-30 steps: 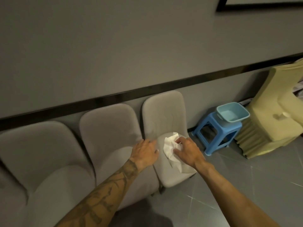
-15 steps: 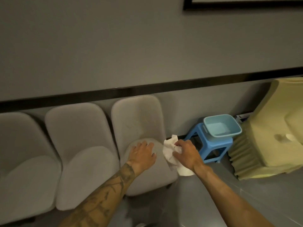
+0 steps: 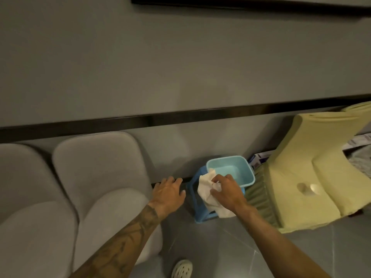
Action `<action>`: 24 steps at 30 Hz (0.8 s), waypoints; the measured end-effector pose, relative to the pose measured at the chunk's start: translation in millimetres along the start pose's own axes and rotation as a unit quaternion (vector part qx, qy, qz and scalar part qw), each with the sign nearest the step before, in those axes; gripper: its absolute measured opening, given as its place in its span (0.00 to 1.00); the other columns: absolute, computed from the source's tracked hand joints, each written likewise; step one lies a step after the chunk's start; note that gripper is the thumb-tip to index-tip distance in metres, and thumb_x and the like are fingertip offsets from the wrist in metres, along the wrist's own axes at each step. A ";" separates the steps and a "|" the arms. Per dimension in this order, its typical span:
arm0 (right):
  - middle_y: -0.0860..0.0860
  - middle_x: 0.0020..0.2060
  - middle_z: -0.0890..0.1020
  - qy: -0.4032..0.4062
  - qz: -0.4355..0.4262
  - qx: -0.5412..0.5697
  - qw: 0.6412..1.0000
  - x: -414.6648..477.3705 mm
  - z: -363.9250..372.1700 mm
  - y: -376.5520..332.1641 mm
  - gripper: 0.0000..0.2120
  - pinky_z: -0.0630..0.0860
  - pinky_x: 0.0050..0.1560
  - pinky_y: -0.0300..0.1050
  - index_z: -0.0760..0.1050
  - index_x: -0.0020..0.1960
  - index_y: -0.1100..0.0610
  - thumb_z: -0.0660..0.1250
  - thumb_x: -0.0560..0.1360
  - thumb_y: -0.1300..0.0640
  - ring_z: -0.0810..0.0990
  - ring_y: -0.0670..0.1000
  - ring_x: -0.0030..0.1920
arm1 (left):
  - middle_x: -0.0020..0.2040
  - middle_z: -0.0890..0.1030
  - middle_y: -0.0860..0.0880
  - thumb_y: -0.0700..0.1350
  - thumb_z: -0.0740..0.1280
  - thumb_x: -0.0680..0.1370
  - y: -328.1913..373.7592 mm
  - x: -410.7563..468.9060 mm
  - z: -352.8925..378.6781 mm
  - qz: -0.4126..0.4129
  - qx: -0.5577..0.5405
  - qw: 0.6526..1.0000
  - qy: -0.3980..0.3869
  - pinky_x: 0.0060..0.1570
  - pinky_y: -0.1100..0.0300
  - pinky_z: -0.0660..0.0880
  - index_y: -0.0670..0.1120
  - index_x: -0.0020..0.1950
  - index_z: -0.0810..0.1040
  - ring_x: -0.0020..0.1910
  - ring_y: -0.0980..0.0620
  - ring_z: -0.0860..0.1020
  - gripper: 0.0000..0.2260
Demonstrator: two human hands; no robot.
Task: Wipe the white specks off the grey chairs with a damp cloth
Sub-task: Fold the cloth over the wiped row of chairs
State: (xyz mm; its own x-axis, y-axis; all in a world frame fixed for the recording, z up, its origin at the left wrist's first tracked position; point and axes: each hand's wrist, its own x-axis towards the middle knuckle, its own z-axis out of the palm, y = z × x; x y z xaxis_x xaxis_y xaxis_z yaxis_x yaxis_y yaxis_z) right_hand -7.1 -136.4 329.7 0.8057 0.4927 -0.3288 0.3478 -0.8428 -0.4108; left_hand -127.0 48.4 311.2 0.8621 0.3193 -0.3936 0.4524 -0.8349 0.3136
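- White cloth [image 3: 208, 194] bunched up, hanging over the front of the blue stool [image 3: 197, 209], its top corner at the rim of the light blue basin [image 3: 237, 169].
- Right hand [image 3: 226, 192] pinches the cloth, fingers curled into it.
- Left hand [image 3: 169, 192] hovers empty, fingers loosely spread, just right of the nearest grey chair [image 3: 108, 177].
- Yellow stacked chairs [image 3: 313, 177] stand beside the stool.

No legible txt; box [image 3: 259, 158] print too blurred
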 end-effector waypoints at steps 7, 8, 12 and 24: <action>0.53 0.58 0.72 -0.041 -0.008 -0.026 0.999 96.9 -47.1 87.2 0.17 0.75 0.57 0.48 0.74 0.64 0.51 0.69 0.76 0.52 0.78 0.57 0.52 | 0.75 0.71 0.46 0.57 0.57 0.85 64.9 90.5 12.5 -0.027 -0.002 1.000 -0.009 0.73 0.49 0.64 0.50 0.81 0.63 0.74 0.43 0.68 0.25; 0.53 0.58 0.72 -0.049 -0.012 -0.030 0.998 111.2 -48.8 97.6 0.16 0.75 0.57 0.48 0.74 0.63 0.51 0.69 0.76 0.52 0.79 0.57 0.52 | 0.76 0.70 0.46 0.57 0.57 0.85 71.1 100.8 16.4 -0.035 -0.005 0.999 -0.011 0.73 0.49 0.64 0.50 0.82 0.63 0.75 0.43 0.68 0.26; 0.54 0.57 0.72 -0.075 -0.042 -0.054 0.995 169.4 -49.2 144.6 0.16 0.74 0.56 0.46 0.75 0.63 0.51 0.69 0.76 0.53 0.79 0.58 0.53 | 0.76 0.70 0.46 0.57 0.57 0.85 95.1 137.7 39.5 -0.074 -0.009 0.997 -0.011 0.73 0.49 0.64 0.50 0.81 0.63 0.74 0.44 0.67 0.26; 0.53 0.59 0.71 -0.117 -0.089 -0.108 0.983 327.7 46.7 264.6 0.15 0.75 0.60 0.49 0.72 0.65 0.50 0.66 0.79 0.54 0.77 0.55 0.57 | 0.75 0.69 0.49 0.55 0.56 0.85 105.8 268.9 178.0 -0.146 -0.007 0.988 -0.041 0.73 0.51 0.66 0.52 0.81 0.61 0.73 0.48 0.69 0.24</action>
State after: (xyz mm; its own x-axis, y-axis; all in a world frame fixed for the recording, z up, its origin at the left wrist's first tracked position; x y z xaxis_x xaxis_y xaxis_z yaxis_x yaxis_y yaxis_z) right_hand 326.6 -187.8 73.6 0.5987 0.6521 -0.4651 0.5876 -0.7522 -0.2982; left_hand 112.0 -33.9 84.8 0.6729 0.5085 -0.5373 0.6832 -0.7057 0.1877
